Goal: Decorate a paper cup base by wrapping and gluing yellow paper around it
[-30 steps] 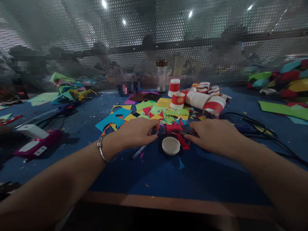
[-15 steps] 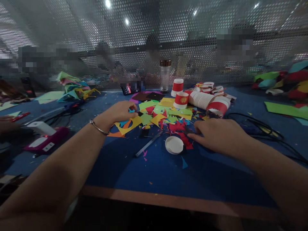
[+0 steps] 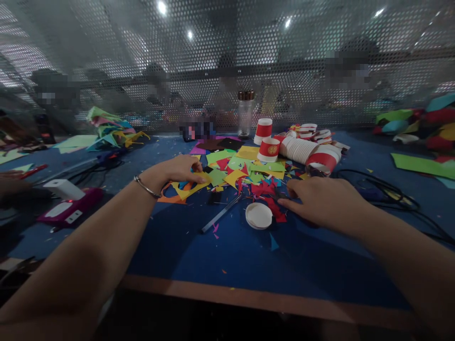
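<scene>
My left hand hovers low over the paper scraps, thumb and curled fingers apart, nothing gripped. Its thumb tip is at a yellow paper piece with a cut-out; whether they touch is unclear. My right hand is closed around dark scissors, whose blades point left toward crumpled red paper; the handles are mostly hidden by the fingers. Between the hands lie a clear pen-like stick and a round white paper cup base. Several coloured scraps are heaped behind.
Two red-and-white paper cups stand upside down beside a toppled cup stack. Behind are a glass bottle and a perforated metal screen. A purple power strip sits left; black cables lie right. Another person's hand is far left.
My left hand has come down slightly toward the yellow paper, its thumb now lower over it. My right hand stays almost where it was. The view has tilted a little.
</scene>
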Tool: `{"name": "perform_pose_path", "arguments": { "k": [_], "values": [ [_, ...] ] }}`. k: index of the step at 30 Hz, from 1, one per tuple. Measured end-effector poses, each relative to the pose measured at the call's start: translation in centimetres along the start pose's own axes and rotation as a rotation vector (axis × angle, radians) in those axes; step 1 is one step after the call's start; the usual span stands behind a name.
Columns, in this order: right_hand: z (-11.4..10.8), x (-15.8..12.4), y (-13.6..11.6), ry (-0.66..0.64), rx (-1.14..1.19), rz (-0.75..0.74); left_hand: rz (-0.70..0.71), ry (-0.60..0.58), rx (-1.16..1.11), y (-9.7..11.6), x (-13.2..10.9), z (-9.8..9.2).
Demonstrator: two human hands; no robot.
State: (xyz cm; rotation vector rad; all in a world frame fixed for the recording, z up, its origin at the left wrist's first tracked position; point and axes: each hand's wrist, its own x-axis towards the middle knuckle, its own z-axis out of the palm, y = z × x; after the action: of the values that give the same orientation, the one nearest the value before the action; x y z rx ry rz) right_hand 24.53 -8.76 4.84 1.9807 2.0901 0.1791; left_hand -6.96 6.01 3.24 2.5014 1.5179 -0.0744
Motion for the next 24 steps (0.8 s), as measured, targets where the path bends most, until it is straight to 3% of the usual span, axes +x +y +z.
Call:
{"name": "perform_pose_path", "arguments": {
  "k": [6, 15, 24],
  "values": [
    [0.1, 0.1, 0.1, 0.021, 0.021, -0.002, -0.107, 0.025, -0.031, -0.7, 0.3, 0.3],
    [0.0, 0.1, 0.1, -0.005, 0.002, -0.013, -0.012, -0.032, -0.016, 2.0, -1.0, -0.5],
    [0.0, 0.1, 0.1, -0.006, 0.023, -0.011, -0.056, -0.044, 0.013, 2.7, -1.5, -0.7]
  ]
}}
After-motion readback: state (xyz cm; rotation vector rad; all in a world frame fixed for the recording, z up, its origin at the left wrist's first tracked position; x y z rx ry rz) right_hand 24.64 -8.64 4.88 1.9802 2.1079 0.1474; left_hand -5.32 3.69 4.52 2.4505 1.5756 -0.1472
